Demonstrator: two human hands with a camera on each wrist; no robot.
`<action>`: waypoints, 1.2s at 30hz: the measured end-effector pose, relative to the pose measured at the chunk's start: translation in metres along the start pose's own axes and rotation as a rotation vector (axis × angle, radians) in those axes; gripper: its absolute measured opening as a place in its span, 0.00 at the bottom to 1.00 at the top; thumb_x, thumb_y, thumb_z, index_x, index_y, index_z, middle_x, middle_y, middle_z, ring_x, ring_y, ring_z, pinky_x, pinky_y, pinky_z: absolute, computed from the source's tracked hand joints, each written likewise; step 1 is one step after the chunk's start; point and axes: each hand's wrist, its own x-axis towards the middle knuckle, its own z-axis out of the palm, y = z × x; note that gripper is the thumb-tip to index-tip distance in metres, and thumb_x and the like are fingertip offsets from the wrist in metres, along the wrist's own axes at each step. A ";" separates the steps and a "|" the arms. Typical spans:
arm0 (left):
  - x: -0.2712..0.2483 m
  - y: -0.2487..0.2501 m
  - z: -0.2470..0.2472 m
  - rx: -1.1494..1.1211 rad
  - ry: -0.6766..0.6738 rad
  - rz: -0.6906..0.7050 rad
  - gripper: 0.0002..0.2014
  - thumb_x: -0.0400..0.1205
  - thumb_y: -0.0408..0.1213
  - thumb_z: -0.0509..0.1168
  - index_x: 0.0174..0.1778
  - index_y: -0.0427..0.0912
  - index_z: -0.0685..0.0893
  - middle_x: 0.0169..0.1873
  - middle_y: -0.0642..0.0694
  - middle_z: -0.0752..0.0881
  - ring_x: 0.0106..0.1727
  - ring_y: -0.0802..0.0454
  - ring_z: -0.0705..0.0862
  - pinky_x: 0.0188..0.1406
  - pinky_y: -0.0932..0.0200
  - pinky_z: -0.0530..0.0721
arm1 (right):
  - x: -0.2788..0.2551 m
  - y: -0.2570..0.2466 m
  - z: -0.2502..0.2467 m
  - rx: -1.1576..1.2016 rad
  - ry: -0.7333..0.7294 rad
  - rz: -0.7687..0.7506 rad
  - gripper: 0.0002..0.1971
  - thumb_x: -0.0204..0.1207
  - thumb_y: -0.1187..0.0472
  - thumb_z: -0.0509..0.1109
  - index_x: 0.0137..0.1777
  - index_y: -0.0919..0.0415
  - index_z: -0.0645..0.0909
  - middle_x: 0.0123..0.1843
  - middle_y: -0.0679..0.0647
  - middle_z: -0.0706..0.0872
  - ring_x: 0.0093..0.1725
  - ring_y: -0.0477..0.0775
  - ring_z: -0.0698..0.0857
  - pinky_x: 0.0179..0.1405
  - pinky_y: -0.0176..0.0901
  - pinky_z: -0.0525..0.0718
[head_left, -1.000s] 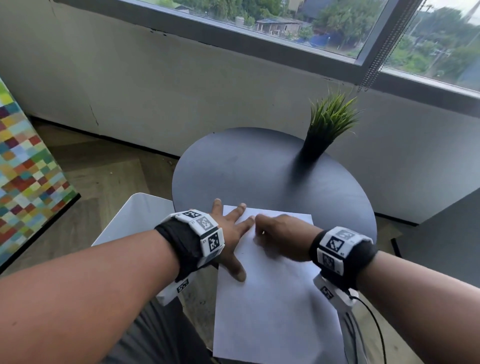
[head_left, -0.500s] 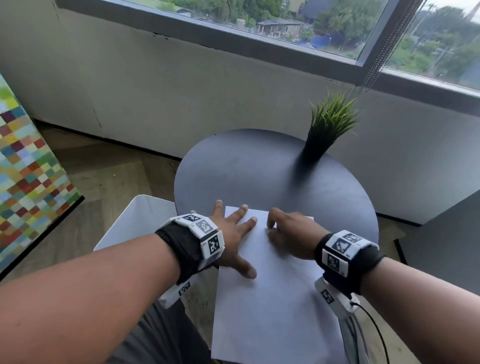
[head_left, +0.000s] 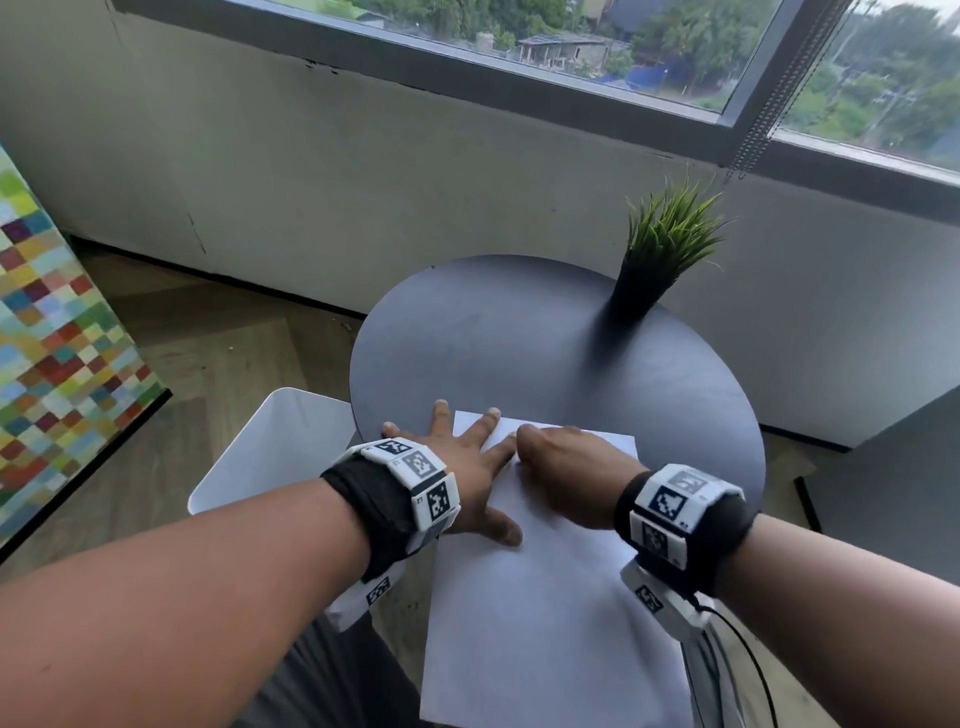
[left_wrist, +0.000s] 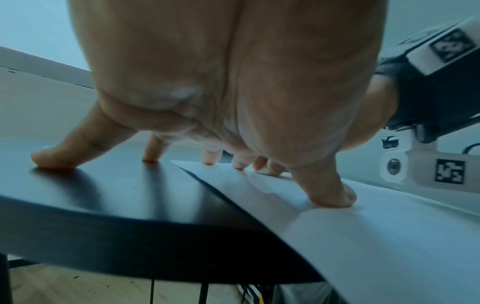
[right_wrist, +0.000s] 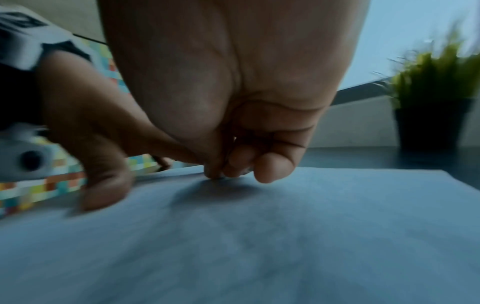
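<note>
A white sheet of paper (head_left: 545, 597) lies on the near part of a round black table (head_left: 519, 338) and hangs over its near edge. My left hand (head_left: 467, 452) is spread flat, the outer fingers on the bare tabletop, the other fingers and the thumb (left_wrist: 330, 193) pressing on the paper's far left corner. My right hand (head_left: 561, 467) has its fingers curled, with the fingertips (right_wrist: 233, 166) bunched and pressing down on the paper (right_wrist: 259, 236) at its far edge, right beside the left index finger. Nothing shows inside the right hand.
A small green plant in a black pot (head_left: 660, 249) stands at the table's far right. A white container (head_left: 270, 457) sits on the floor left of the table. A colourful checkered panel (head_left: 57, 364) leans at the far left; a dark surface (head_left: 893, 467) is at the right.
My right hand slid a little to the right along the paper's far edge, then back left beside the left index finger. The left hand stayed spread on the paper's corner.
</note>
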 end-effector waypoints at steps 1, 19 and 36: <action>0.000 0.000 -0.001 0.005 -0.002 -0.002 0.55 0.68 0.81 0.61 0.84 0.68 0.37 0.86 0.61 0.35 0.85 0.29 0.37 0.66 0.09 0.54 | 0.004 0.006 -0.002 0.004 0.015 0.031 0.05 0.81 0.58 0.58 0.47 0.58 0.66 0.48 0.61 0.83 0.42 0.63 0.76 0.38 0.47 0.69; -0.002 -0.001 0.001 0.000 0.014 0.004 0.61 0.65 0.82 0.63 0.85 0.64 0.35 0.86 0.62 0.34 0.85 0.30 0.37 0.65 0.09 0.55 | -0.006 -0.002 0.006 0.044 0.100 -0.061 0.04 0.83 0.58 0.59 0.52 0.58 0.69 0.50 0.59 0.83 0.51 0.63 0.81 0.40 0.45 0.66; -0.003 0.002 -0.008 -0.001 -0.021 0.007 0.59 0.62 0.80 0.68 0.82 0.72 0.39 0.87 0.60 0.36 0.84 0.26 0.36 0.63 0.07 0.56 | -0.009 -0.003 0.009 0.224 0.059 -0.106 0.10 0.79 0.57 0.64 0.59 0.55 0.75 0.49 0.50 0.85 0.48 0.55 0.81 0.40 0.45 0.74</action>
